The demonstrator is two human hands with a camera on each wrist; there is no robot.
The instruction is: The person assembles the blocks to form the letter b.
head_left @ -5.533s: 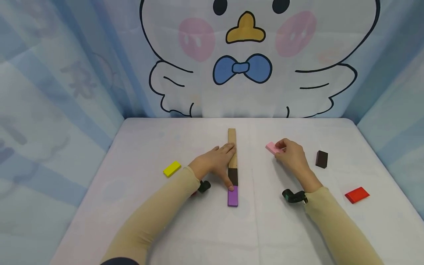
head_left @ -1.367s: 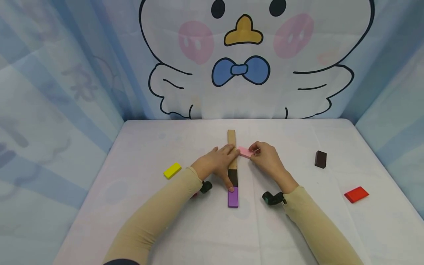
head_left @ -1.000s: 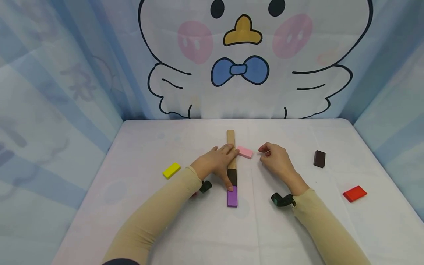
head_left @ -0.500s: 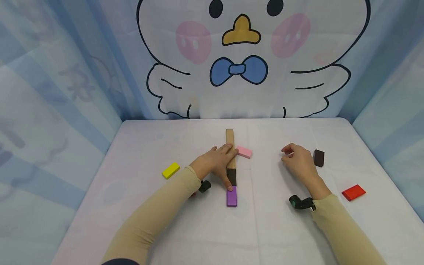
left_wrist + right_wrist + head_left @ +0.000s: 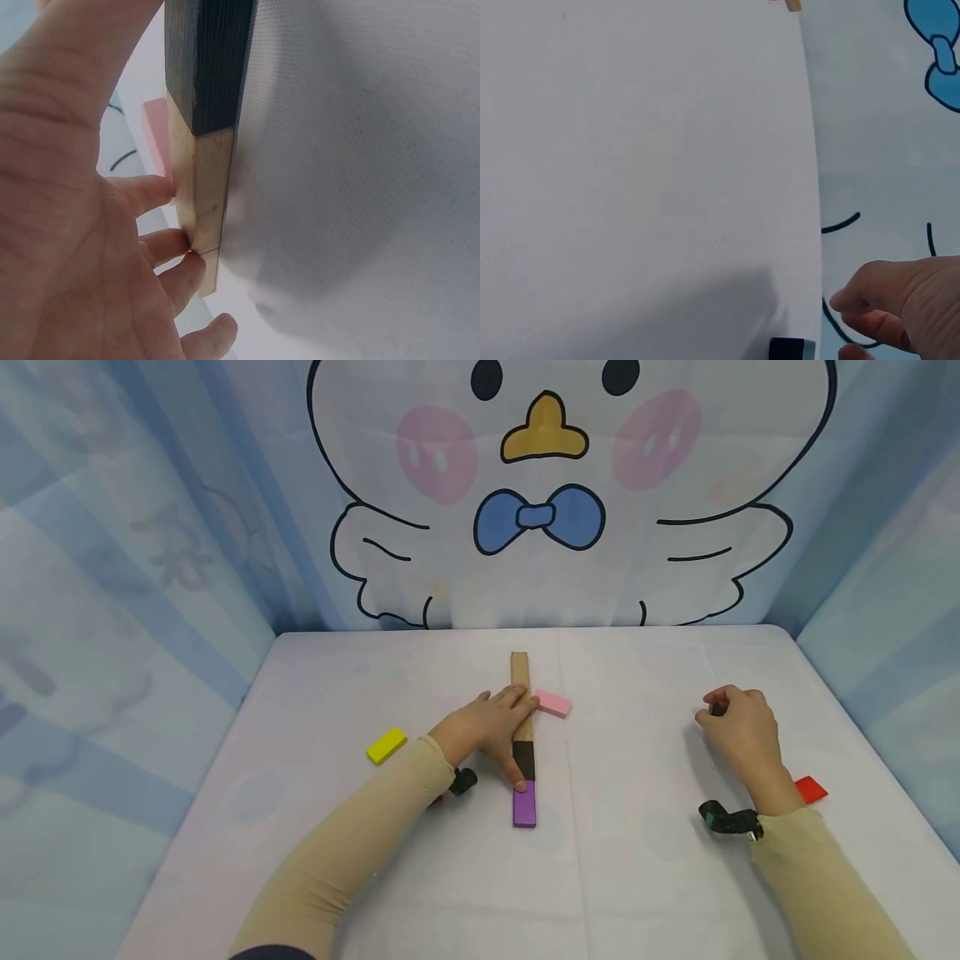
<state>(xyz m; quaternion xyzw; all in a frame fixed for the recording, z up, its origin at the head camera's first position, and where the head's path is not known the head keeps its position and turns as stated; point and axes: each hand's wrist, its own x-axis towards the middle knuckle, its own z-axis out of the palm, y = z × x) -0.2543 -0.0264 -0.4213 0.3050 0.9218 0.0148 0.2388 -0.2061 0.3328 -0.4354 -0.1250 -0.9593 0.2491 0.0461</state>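
A straight row of blocks runs away from me: purple [image 5: 524,804], dark brown [image 5: 523,760], then light wood [image 5: 520,668]. My left hand [image 5: 487,727] rests spread along it, thumb at the purple block and fingertips on the light wood [image 5: 199,187]. A pink block [image 5: 553,703] lies slanted on the row's right side, its near end right at my left fingertips. Over at the right, my right hand [image 5: 742,727] is over a loose dark brown block [image 5: 718,708], partly hidden by the hand. In the right wrist view, fingers [image 5: 877,289] stand apart from that block [image 5: 791,349].
A yellow block [image 5: 387,746] lies left of the row. The red block [image 5: 812,789] at the right is partly covered by my right wrist. Curtains with a cartoon print [image 5: 547,435] stand behind the white table [image 5: 630,860].
My right hand brought the pink block to the row, let it go there, and moved right to the loose dark brown block. My left hand has stayed on the row.
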